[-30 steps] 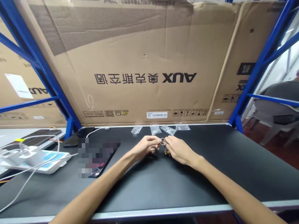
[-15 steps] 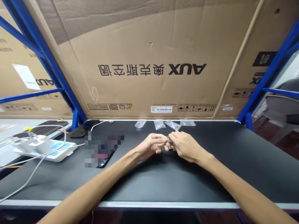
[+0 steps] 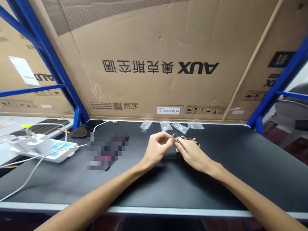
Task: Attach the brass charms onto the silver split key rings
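Observation:
Over the middle of the black tabletop my hands meet at a gold-coloured keychain (image 3: 196, 143) with a round metal split ring at one end. My left hand (image 3: 156, 149) is closed in a pinch, thumb and forefinger at the ring's left side. My right hand (image 3: 194, 154) is closed round the keychain just below the ring. Small rounded gold pieces stick out past its knuckles and beneath its fingers. The rest of the keychain is hidden by that hand.
Several small clear plastic bags (image 3: 180, 127) lie along the back edge. To the left are a blurred-out phone (image 3: 110, 154), a dark object (image 3: 83, 130) and a white power strip (image 3: 57, 153) with cables. A large cardboard box (image 3: 144, 89) stands behind, between blue frame posts (image 3: 64, 77).
The keychain has turned in my hands, so its ring now points up and more gold pieces show beyond the right hand. My left fingers have closed into a rounder pinch.

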`<control>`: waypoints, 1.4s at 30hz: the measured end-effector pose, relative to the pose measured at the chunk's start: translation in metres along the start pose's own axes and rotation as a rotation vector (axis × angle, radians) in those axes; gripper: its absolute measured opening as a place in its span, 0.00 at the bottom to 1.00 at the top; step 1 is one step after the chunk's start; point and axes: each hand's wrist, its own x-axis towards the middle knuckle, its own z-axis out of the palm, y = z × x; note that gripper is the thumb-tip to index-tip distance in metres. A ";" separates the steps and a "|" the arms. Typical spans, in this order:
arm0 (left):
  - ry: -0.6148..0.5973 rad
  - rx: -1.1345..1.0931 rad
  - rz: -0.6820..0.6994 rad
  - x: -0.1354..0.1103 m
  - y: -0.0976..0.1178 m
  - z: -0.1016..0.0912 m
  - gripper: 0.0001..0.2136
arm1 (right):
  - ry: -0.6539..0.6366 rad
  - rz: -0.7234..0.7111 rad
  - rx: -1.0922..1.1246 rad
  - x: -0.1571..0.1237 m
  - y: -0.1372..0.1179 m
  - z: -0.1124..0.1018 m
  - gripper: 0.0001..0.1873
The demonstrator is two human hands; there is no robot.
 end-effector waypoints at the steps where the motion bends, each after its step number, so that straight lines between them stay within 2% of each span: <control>1: 0.017 0.100 0.072 -0.001 0.000 0.000 0.09 | -0.012 0.027 0.063 -0.001 -0.002 0.001 0.18; 5: -0.044 0.273 0.211 -0.001 -0.001 -0.002 0.06 | -0.132 0.158 0.344 -0.002 -0.002 0.000 0.20; 8: -0.119 0.348 0.283 0.000 -0.004 -0.004 0.07 | -0.252 0.212 0.509 -0.002 -0.002 -0.010 0.21; 11: -0.142 0.405 0.327 0.001 -0.009 -0.006 0.07 | -0.374 0.247 0.672 -0.002 -0.002 -0.021 0.21; 17: -0.225 0.583 0.342 0.005 -0.015 -0.021 0.10 | -0.386 0.344 1.007 -0.004 -0.001 -0.027 0.18; 21: -0.123 0.542 0.278 0.004 -0.007 -0.019 0.11 | -0.383 0.328 1.015 -0.003 0.003 -0.025 0.16; 23: -0.059 0.445 0.195 0.001 -0.004 -0.012 0.14 | -0.325 0.271 0.894 -0.003 0.003 -0.023 0.17; 27: -0.136 0.145 -0.016 -0.002 -0.003 0.000 0.19 | -0.242 0.213 0.615 -0.005 -0.001 -0.017 0.19; 30: -0.132 0.089 -0.043 -0.001 -0.006 0.002 0.15 | -0.212 0.224 0.546 -0.007 -0.003 -0.011 0.19; 32: -0.066 0.120 0.001 -0.001 -0.008 0.002 0.11 | -0.233 0.247 0.583 -0.007 -0.003 -0.006 0.20; 35: 0.010 0.232 0.169 -0.002 -0.010 0.003 0.08 | -0.296 0.286 0.715 -0.006 -0.002 0.000 0.21; 39: -0.049 0.250 0.274 -0.002 -0.015 0.003 0.10 | -0.355 0.380 0.893 -0.006 -0.002 0.002 0.21; 42: -0.142 0.326 0.372 0.003 -0.022 -0.003 0.11 | -0.444 0.469 1.029 -0.007 -0.001 -0.001 0.20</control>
